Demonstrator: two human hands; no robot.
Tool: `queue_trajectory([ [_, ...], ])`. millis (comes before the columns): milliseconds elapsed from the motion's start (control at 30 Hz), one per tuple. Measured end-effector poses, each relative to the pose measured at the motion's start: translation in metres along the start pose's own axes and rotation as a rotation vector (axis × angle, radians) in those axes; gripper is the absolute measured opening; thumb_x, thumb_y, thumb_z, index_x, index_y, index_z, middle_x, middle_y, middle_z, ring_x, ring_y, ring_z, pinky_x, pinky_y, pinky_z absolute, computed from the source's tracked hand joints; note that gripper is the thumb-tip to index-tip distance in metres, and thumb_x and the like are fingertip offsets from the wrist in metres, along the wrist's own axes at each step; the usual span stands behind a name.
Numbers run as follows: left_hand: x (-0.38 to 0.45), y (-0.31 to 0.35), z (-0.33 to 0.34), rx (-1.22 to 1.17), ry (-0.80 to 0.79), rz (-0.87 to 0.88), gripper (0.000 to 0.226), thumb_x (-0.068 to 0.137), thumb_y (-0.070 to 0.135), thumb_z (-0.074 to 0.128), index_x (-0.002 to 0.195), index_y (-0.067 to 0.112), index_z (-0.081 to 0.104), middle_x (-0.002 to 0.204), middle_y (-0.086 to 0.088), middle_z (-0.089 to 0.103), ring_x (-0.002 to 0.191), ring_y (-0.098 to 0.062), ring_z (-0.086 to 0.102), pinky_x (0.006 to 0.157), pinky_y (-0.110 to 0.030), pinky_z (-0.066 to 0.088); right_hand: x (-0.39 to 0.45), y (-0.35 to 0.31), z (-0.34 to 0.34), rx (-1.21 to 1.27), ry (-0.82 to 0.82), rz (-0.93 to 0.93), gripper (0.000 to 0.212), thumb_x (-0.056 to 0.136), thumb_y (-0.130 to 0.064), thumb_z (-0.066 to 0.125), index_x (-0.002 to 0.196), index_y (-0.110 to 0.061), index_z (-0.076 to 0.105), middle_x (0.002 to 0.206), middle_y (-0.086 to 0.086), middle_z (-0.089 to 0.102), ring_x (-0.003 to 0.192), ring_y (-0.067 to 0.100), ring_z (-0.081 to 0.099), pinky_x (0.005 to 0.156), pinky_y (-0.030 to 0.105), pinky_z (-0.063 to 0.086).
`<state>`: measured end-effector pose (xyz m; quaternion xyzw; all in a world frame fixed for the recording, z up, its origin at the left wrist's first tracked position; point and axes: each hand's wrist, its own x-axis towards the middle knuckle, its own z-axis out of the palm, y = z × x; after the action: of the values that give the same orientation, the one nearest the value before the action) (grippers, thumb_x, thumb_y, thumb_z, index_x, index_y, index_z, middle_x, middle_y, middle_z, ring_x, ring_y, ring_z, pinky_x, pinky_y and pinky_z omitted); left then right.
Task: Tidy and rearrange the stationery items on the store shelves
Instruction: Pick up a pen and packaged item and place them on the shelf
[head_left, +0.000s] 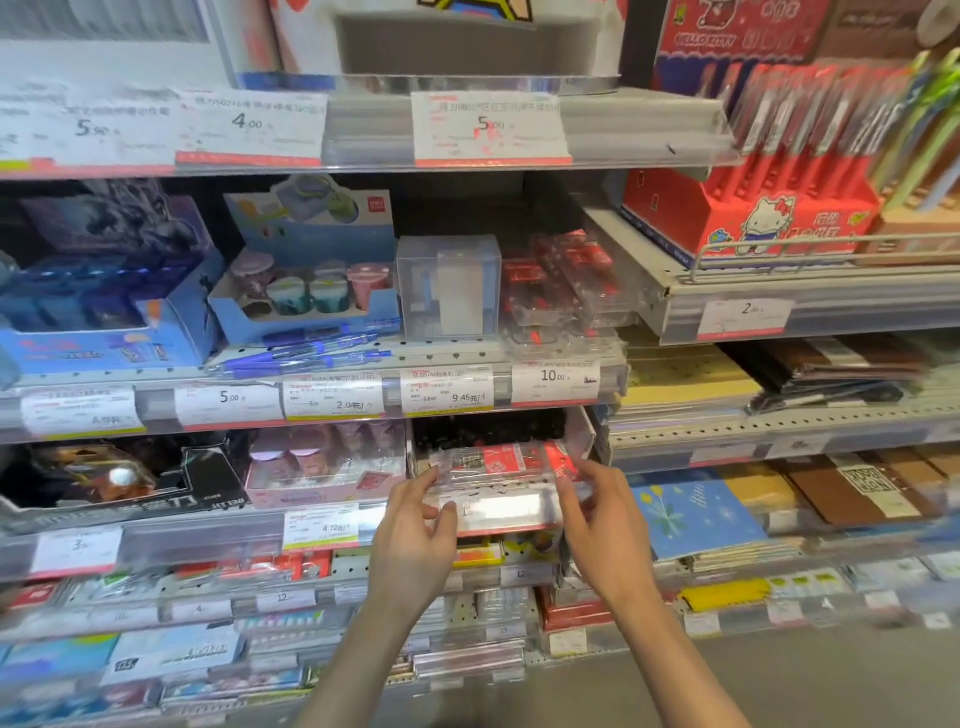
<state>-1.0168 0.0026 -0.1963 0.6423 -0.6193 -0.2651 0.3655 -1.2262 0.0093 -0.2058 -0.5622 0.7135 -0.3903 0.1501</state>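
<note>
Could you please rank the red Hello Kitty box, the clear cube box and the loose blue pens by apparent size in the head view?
1. Red Hello Kitty box
2. Clear cube box
3. Blue pens, a long but thin bunch

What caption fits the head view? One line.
Both hands hold a clear pack at the shelf.

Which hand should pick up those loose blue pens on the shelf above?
Probably the left hand. The blue pens lie up and to the left, on its side. The right hand sits farther right at the clear packet and would have to cross over.
</note>
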Motion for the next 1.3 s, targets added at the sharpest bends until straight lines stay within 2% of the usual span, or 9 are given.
queue_trajectory([
  [100,0.005,0.006,0.000,0.065,-0.025,-0.009,0.051,0.097,0.028,0.053,0.146,0.022,0.041,0.134,0.006,0.055,0.078,0.008,0.053,0.075,-0.024,0.042,0.012,-0.010,0.006,-0.022,-0.047,-0.071,0.042,0.100,-0.047,0.049,0.135,-0.023,0.053,0.126,-0.008,0.057,0.076,0.003,0.062,0.076,0.035,0.054],
  [300,0.013,0.008,0.010,0.148,-0.119,-0.024,0.055,0.098,0.032,0.047,0.151,0.025,0.032,0.136,-0.003,0.060,0.072,0.001,0.057,0.089,-0.030,0.050,0.018,-0.006,0.032,-0.055,-0.133,-0.158,0.046,0.097,-0.031,0.059,0.140,-0.020,0.051,0.139,-0.004,0.055,0.118,0.016,0.059,0.095,0.029,0.048],
  [467,0.012,0.007,0.012,0.064,-0.088,-0.031,0.052,0.098,0.031,0.050,0.148,0.023,0.040,0.139,0.003,0.056,0.076,0.012,0.055,0.090,-0.032,0.051,0.015,-0.001,0.032,-0.008,-0.141,-0.154,0.050,0.095,-0.026,0.063,0.142,-0.020,0.050,0.139,-0.005,0.055,0.104,0.020,0.064,0.092,0.032,0.051],
  [600,0.011,0.016,0.008,-0.119,-0.004,-0.072,0.040,0.098,0.026,0.053,0.138,0.021,0.052,0.136,0.008,0.054,0.087,0.009,0.057,0.090,-0.027,0.049,0.016,-0.007,0.024,0.075,-0.119,-0.118,0.044,0.093,-0.025,0.066,0.137,-0.023,0.055,0.131,-0.010,0.059,0.077,0.001,0.060,0.073,0.017,0.047],
  [767,0.012,0.019,0.010,-0.443,0.085,-0.145,0.017,0.094,0.032,0.064,0.110,0.032,0.063,0.118,0.004,0.062,0.093,-0.008,0.067,0.090,-0.038,0.057,0.004,-0.011,0.013,0.121,-0.090,-0.149,0.045,0.091,-0.026,0.070,0.134,-0.026,0.056,0.125,-0.018,0.056,0.080,-0.001,0.057,0.081,0.020,0.050],
  [933,0.010,0.019,0.010,-0.699,0.174,-0.287,0.006,0.090,0.017,0.070,0.096,0.016,0.068,0.101,-0.007,0.067,0.085,-0.014,0.070,0.085,-0.043,0.059,-0.012,-0.005,0.000,0.041,-0.117,-0.214,0.038,0.090,-0.037,0.070,0.126,-0.035,0.060,0.121,-0.024,0.052,0.091,-0.008,0.055,0.079,0.009,0.047],
  [1133,0.001,0.016,-0.003,-0.753,0.113,-0.382,0.006,0.089,0.007,0.070,0.092,0.012,0.070,0.099,-0.006,0.070,0.074,-0.015,0.073,0.083,-0.047,0.060,-0.006,-0.003,-0.011,-0.187,-0.168,-0.409,0.038,0.087,-0.053,0.064,0.118,-0.031,0.065,0.139,-0.010,0.050,0.131,0.013,0.041,0.107,0.036,0.037],
  [1233,-0.005,0.015,-0.016,-0.765,0.112,-0.361,0.008,0.088,0.001,0.068,0.087,0.008,0.070,0.093,-0.009,0.070,0.090,-0.031,0.070,0.072,-0.035,0.061,0.001,-0.014,-0.022,-0.190,-0.304,-0.531,0.045,0.089,-0.060,0.056,0.123,-0.031,0.061,0.130,-0.016,0.059,0.126,0.005,0.048,0.108,0.037,0.040],
  [1300,-0.010,0.018,-0.030,-0.746,0.100,-0.322,0.005,0.088,0.000,0.067,0.087,0.005,0.069,0.093,-0.009,0.070,0.086,-0.024,0.069,0.066,-0.025,0.058,0.005,-0.025,-0.029,-0.200,-0.375,-0.553,0.045,0.089,-0.062,0.055,0.125,-0.035,0.058,0.121,-0.021,0.061,0.118,-0.001,0.051,0.104,0.033,0.042],
])
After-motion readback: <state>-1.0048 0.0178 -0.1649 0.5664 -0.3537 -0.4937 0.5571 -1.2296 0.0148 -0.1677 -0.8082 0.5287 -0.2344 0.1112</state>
